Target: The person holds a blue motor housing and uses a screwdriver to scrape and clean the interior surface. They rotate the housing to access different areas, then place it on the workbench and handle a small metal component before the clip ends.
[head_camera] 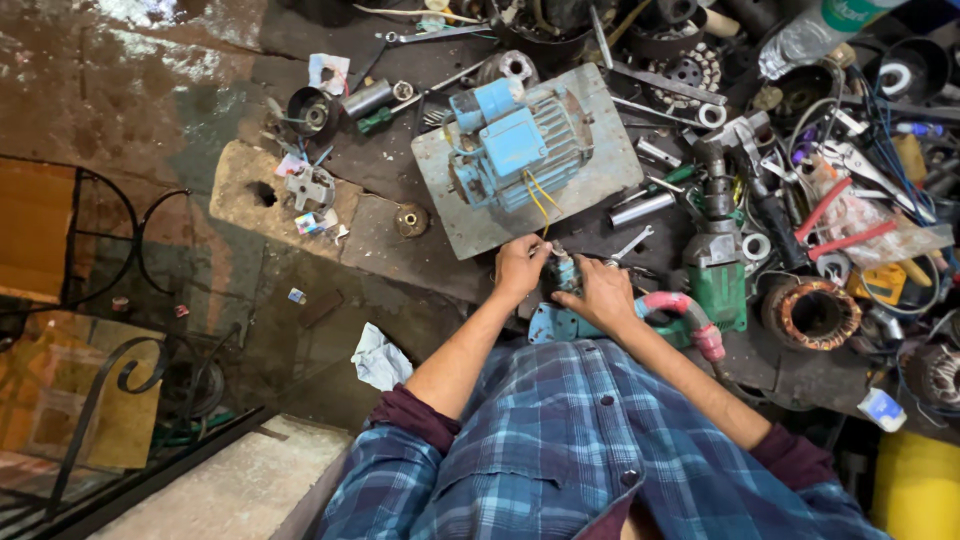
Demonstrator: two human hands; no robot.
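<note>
My left hand (520, 266) and my right hand (603, 293) are closed together around a small blue-grey motor part (565, 270) held just above a blue metal casting (555, 325). Both hands grip the part from either side; most of it is hidden by my fingers. Right behind my hands a blue electric motor (515, 145) with yellow wires sits bolted on a grey metal plate (600, 170). My sleeves are blue plaid.
The dark bench is crowded: a green power tool (718, 285), a copper-wound stator (812, 312), red-handled pliers (835, 225), wrenches (430, 35), sockets, wires, a plastic bottle (810, 35). A crumpled white rag (380, 358) lies on the floor at left beside iron railings (110, 370). A yellow container (915, 485) stands bottom right.
</note>
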